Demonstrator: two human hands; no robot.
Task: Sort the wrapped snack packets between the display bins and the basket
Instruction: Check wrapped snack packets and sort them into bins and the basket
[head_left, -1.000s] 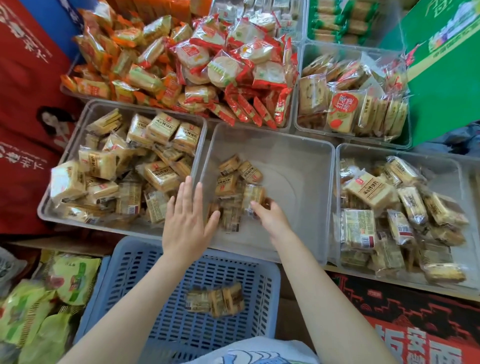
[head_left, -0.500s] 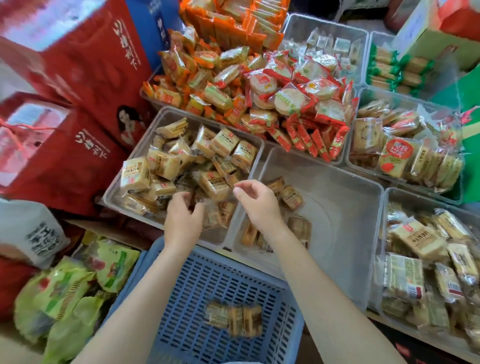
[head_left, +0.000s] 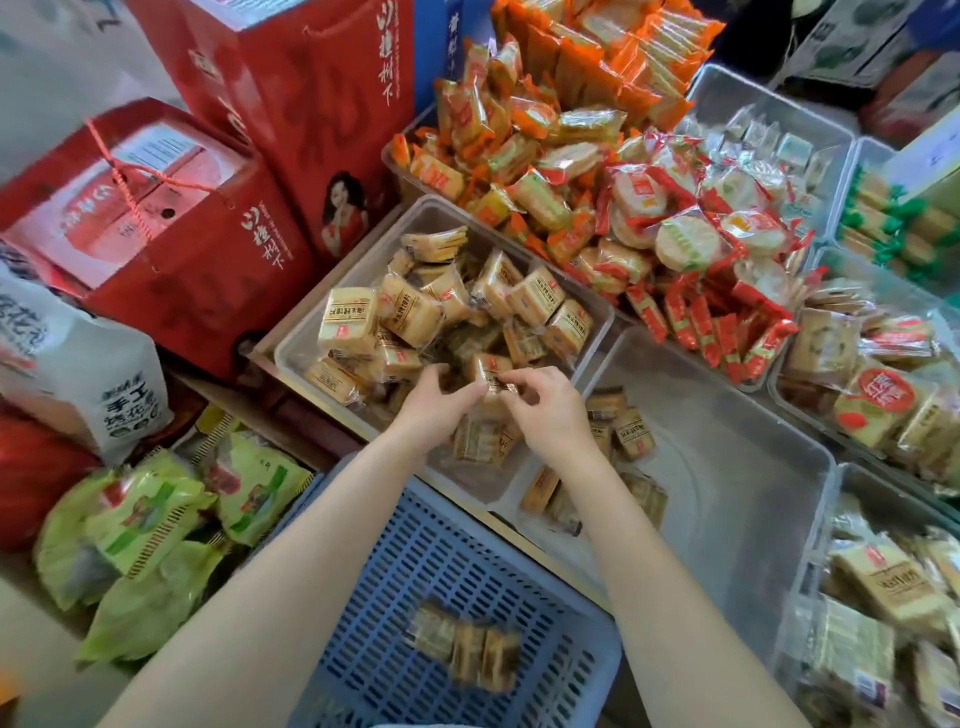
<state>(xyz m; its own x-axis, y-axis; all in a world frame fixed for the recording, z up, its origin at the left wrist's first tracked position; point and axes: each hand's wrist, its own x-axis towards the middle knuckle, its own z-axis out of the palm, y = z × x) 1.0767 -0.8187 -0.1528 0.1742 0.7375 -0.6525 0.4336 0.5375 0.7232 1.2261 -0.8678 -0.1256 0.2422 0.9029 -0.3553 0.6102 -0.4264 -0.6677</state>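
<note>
Clear plastic bin (head_left: 306, 340) on the left is full of tan snack packets; both hands work at its near corner. The left hand (head_left: 434, 402) has fingers curled down into the pile, though what they hold is hidden. The right hand (head_left: 545, 410) pinches one packet (head_left: 491, 376) by its edge. Best to lift that single packet free without dragging its neighbours, then carry it to the blue basket (head_left: 384, 597), where a few packets (head_left: 467, 644) lie already.

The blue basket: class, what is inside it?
Inside the blue basket lie a few wrapped snack packets, blurred. Its near end is hidden by the arms and frame edge.
</note>
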